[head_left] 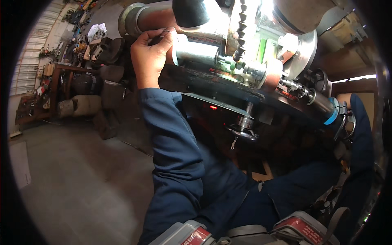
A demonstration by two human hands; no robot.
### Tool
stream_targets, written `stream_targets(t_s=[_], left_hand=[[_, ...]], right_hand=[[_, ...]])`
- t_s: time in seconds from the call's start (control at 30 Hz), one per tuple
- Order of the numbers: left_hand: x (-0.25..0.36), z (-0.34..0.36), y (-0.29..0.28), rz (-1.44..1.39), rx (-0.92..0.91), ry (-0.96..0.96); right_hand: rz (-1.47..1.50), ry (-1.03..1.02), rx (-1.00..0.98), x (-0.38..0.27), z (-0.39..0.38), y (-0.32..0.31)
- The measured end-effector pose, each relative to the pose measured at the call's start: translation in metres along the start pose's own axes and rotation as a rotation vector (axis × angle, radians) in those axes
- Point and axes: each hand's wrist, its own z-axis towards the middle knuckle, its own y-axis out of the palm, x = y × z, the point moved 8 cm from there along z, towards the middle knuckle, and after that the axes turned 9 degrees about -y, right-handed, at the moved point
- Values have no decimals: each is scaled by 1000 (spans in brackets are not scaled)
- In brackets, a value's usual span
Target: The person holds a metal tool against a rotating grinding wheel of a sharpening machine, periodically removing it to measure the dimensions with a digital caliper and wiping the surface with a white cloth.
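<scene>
My left hand [150,55] is closed at the left end of a silver cylinder [198,53] on a machine, thumb and fingers curled together. Something dark shows between the fingers, too covered to name. From the cylinder's right end a metal shaft [255,70] with stepped sections runs rightward, brightly lit. Farther right, a tailstock-like cylinder [320,102] carries a blue ring [333,111]. My right hand [345,98] is beside that ring, next to a metal lever [342,126]. Its fingers are hidden behind the machine parts.
A handwheel [241,132] sticks out of the machine's front, towards my body. A black twisted hose [241,28] hangs above the shaft, near a dark rounded housing [190,13]. A large round disc [306,53] stands behind. Cluttered shelving [57,85] lines the left.
</scene>
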Motion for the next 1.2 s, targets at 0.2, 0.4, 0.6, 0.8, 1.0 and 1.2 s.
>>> stream_targets(t_s=[0.2, 0.4, 0.6, 0.8, 1.0, 1.2], left_hand=[[11, -8, -3, 103, 24, 26], [5, -6, -1, 123, -12, -7], [5, -5, -3, 115, -3, 14], [1, -6, -5, 105, -8, -11], [20, -16, -2, 186, 52, -49], [25, -17, -4, 212, 83, -50]], right_hand=[[254, 221, 649, -49, -57, -27], [261, 460, 1271, -94, -136, -11], [218, 506, 1473, -123, -154, 14], [342, 444, 1699, -121, -156, 37], [368, 493, 2029, -141, -164, 66], [434, 481, 2283, -170, -145, 90]])
